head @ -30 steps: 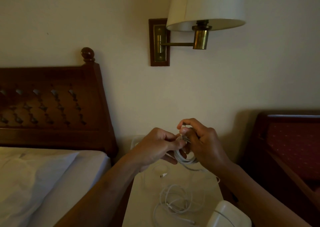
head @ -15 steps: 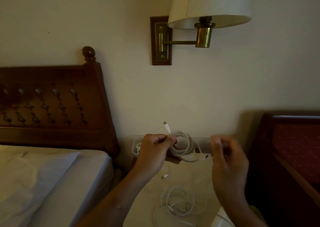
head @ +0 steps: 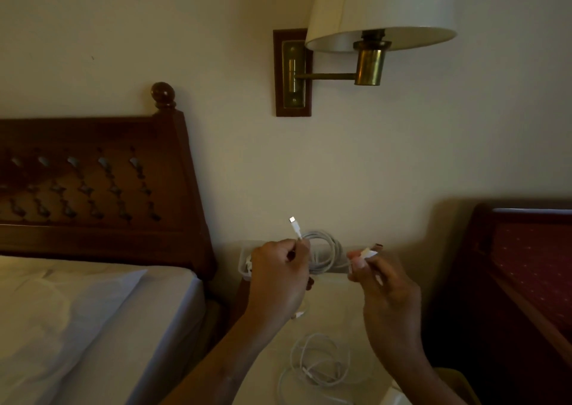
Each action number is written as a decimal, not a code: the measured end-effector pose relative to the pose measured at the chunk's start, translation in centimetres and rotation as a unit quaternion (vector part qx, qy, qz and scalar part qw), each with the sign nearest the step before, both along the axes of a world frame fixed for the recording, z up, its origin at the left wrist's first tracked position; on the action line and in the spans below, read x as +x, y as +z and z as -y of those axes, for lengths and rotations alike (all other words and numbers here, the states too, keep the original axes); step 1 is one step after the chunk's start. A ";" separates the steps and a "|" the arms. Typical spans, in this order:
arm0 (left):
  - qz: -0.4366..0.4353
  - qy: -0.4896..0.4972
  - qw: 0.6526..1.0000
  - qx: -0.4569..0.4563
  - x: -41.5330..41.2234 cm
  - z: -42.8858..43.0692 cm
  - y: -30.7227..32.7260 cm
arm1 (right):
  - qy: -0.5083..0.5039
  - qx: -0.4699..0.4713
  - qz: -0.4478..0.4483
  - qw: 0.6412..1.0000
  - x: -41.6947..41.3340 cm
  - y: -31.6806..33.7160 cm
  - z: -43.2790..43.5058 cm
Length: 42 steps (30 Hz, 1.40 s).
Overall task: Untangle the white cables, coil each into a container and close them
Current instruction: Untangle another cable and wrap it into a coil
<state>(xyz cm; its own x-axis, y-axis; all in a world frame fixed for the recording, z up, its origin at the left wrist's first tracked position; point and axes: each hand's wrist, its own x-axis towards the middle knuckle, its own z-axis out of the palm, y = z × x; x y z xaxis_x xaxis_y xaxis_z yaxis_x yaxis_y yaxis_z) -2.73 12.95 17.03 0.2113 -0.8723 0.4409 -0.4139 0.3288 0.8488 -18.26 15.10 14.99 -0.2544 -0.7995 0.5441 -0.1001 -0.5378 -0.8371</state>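
Now, left hand [head: 280, 276]: clamps the coiled white cable [head: 323, 254] above the pale bedside surface [head: 335, 299].
Right hand [head: 382, 276]: pinches the coil's free plug end.
Second loose white cable [head: 318, 364]: below the coil, on the surface.
Advice: tuck the end in, keeping loops tight.

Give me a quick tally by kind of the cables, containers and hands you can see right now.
White cables: 2, a coiled cable held up in the hands and a loose cable on the nightstand.
Clear containers: 1 that I can make out, the container behind the hands.
Hands: 2, left hand and right hand.
Total: 5
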 end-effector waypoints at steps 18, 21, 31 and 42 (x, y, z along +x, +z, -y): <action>0.143 0.054 0.979 -0.135 -1.5 -1.2 0.8 | 0.031 0.120 -0.043 0.991 0.3 2.2 1.6; 0.128 0.039 0.982 -0.136 -2.0 -1.4 0.3 | -0.003 0.086 -0.044 0.995 0.7 2.3 1.5; -0.092 -0.122 0.988 0.034 -1.3 -1.0 0.3 | -0.027 -0.046 -0.080 0.995 0.0 1.7 1.8; -0.089 -0.069 0.993 0.016 -2.1 -1.7 1.2 | 0.068 0.055 -0.095 0.992 -1.2 3.5 1.6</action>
<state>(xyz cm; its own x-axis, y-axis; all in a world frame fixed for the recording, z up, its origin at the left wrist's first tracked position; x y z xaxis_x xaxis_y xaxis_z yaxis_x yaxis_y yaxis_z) -4.85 14.68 18.21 0.1617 -0.9116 0.3781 -0.2085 0.3429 0.9159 -19.42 13.53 18.50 -0.0420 -0.8764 0.4798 -0.1946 -0.4638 -0.8643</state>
